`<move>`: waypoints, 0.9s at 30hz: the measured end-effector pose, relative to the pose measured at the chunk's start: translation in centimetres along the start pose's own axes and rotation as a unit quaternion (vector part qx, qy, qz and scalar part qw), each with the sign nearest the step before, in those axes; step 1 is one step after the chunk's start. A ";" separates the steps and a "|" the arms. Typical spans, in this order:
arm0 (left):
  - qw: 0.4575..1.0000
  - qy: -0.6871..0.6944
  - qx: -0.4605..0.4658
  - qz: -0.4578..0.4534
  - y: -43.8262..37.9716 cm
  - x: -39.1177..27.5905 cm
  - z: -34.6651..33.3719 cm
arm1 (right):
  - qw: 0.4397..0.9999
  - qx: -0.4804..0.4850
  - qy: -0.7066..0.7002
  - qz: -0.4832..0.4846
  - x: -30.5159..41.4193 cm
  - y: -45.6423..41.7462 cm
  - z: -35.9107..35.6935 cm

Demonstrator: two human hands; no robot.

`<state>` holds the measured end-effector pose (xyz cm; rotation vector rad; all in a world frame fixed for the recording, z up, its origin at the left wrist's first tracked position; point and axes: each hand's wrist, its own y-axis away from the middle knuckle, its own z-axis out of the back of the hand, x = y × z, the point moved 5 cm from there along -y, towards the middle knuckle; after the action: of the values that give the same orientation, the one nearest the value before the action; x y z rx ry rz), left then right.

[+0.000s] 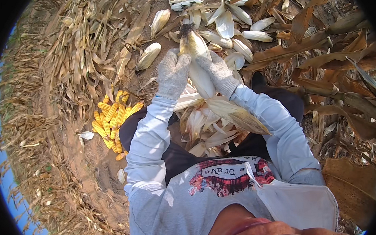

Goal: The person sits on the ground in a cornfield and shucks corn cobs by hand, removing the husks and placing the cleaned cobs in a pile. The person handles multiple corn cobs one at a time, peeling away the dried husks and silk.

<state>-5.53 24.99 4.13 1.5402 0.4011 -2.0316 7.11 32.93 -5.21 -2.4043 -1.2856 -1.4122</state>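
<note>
An ear of corn in its pale, dry husk (201, 74) lies between my hands, the end with dark silk pointing away from me. My left hand (173, 71), in a grey knitted glove, grips the ear's left side with the thumb against the husk. On the other side my right hand (219, 72), gloved alike, presses along the husk with its fingers partly hidden. Beneath the ear, loose peeled husks (204, 126) are heaped between my legs. One broad husk leaf (238, 114) stretches toward my right forearm.
Bare yellow corn cobs (113, 118) are piled beside my left leg. Several unhusked ears (227, 24) lie ahead, with one ear (148, 56) left of them. Dry stalks and leaves (326, 60) crowd the right side. More dry stalks (77, 43) cover the ground at the left.
</note>
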 end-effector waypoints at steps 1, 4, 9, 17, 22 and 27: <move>1.000 -0.004 -0.003 -0.004 0.0 -0.1 0.0 | 0.998 0.002 0.048 0.030 -0.1 -0.1 0.3; 0.996 0.040 0.016 -0.080 -0.5 2.9 -0.9 | 0.978 0.002 0.168 0.126 -0.9 -1.0 2.2; 0.933 -0.202 -0.070 -0.289 0.7 0.4 0.2 | 0.993 -0.017 0.098 0.070 1.6 0.6 -0.2; 0.979 0.203 0.014 0.012 0.6 1.3 -1.7 | 0.960 -0.024 0.273 0.054 0.8 -0.6 0.4; 0.969 0.241 0.044 -0.018 1.3 1.9 -2.3 | 0.984 -0.013 0.149 0.100 -0.9 -2.0 2.1; 0.964 0.204 0.150 0.085 3.4 -1.0 -2.0 | 0.966 -0.120 -0.225 -0.044 -1.3 -1.8 1.3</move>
<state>-1.75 23.56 4.80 2.1100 0.1071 -1.6956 6.50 33.86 -7.49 -2.9965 -1.3885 -1.1317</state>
